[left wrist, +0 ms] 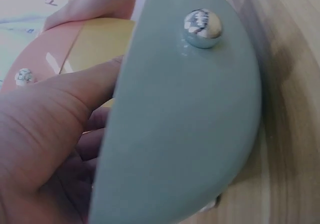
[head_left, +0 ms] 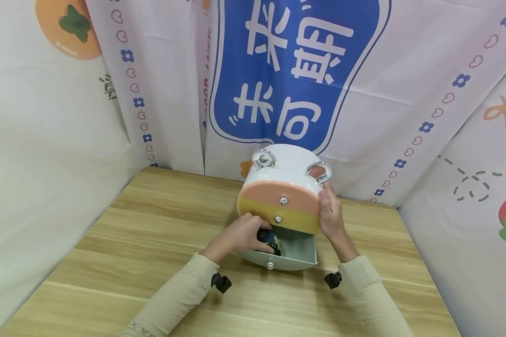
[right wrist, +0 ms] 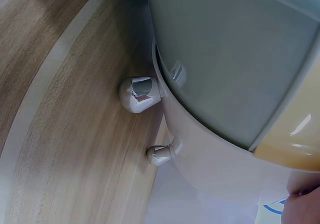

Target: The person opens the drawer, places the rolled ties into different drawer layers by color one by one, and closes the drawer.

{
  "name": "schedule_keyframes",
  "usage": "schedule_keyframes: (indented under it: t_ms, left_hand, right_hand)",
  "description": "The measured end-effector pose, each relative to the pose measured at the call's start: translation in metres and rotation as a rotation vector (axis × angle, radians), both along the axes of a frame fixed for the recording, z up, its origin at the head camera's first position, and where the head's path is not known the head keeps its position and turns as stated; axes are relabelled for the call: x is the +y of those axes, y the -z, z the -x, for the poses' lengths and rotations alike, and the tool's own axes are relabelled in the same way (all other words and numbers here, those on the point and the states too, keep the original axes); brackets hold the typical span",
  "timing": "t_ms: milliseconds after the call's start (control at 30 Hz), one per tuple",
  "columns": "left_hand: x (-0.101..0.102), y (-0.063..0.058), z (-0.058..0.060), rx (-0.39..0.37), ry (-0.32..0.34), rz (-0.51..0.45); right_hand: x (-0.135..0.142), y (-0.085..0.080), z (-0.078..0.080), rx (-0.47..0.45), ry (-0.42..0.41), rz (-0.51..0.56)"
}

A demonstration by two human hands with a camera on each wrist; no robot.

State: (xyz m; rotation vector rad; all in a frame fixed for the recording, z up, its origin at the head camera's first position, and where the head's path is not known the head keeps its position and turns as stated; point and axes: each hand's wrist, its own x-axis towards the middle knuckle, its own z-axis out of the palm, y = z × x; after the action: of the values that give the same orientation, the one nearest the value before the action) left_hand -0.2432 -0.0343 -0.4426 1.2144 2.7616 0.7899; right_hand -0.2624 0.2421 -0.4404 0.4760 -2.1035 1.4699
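A small round-sided storage box (head_left: 284,189) has a white shell and pink, yellow and grey-green drawer fronts with silver knobs. Its bottom grey-green drawer (head_left: 301,250) is pulled out, while the pink and yellow ones are closed. My left hand (head_left: 245,232) reaches over the drawer's front edge and grips a dark, rounded item (head_left: 270,239) with a green-yellow pattern, at the drawer's left side. In the left wrist view the drawer front (left wrist: 185,109) hides the fingertips and that item. My right hand (head_left: 332,215) holds the box's right side, thumb toward the front.
Two silver rings (head_left: 264,160) stand on top of the box, and short silver feet (right wrist: 140,94) hold it above the wooden table (head_left: 152,243). Printed curtains (head_left: 173,93) hang close behind and along both sides.
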Motion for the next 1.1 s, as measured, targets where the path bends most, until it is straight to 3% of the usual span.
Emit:
schedule_keyframes:
  t_ms: [300, 533, 733, 867, 1100]
  left_hand:
    - [-0.009, -0.022, -0.011, -0.039, -0.004, -0.050]
    - [-0.015, -0.035, -0.026, 0.019, -0.054, -0.050]
    - [-0.020, -0.047, -0.042, 0.083, -0.056, -0.049]
    - [-0.022, -0.047, -0.051, 0.074, -0.038, -0.043]
    - [-0.020, -0.031, -0.064, 0.075, -0.039, -0.023]
  right_hand:
    - [0.000, -0.001, 0.000, 0.007, 0.008, -0.004]
    - [0.000, -0.002, -0.001, -0.003, 0.010, -0.004]
    - [0.002, -0.001, -0.001, -0.006, 0.023, -0.007]
    - [0.003, 0.000, -0.001, -0.001, 0.027, 0.011]
    - [0.000, -0.001, -0.002, 0.005, 0.012, 0.013]
